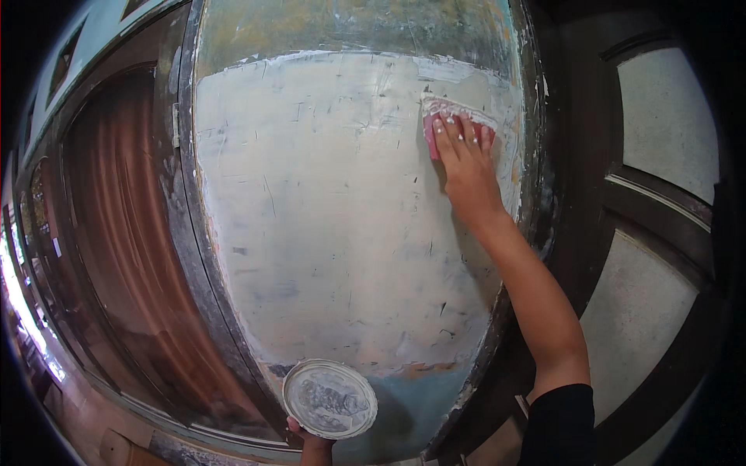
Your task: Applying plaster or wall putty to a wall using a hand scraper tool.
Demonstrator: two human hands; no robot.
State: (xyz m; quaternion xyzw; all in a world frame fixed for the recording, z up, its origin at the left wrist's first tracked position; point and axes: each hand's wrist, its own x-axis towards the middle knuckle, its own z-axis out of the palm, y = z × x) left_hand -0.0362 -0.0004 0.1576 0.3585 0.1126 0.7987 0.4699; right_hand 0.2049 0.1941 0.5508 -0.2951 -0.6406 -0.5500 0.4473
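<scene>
My right hand (462, 155) is raised to the upper right of a wall panel (334, 210) coated in patchy off-white filler, its fingers pressed on a pink flat spreader (434, 147) with white paste along its top edge. The spreader lies against the coated surface, and white specks dot my fingertips. At the bottom, my left hand (307, 435) grips a round lid-like tray (330, 396) smeared with pale paste, held low in front of the wall. Bare greenish, weathered wall (350, 27) shows above the filler, and a bluish band runs below it.
To the left is a dark-framed glazed door or window (163, 116) with a brown curtain (148, 256) behind it. A dark wooden door with pale panels (668, 124) stands to the right. At lower left, part of the floor (70, 412) and a wooden object (120, 446) show.
</scene>
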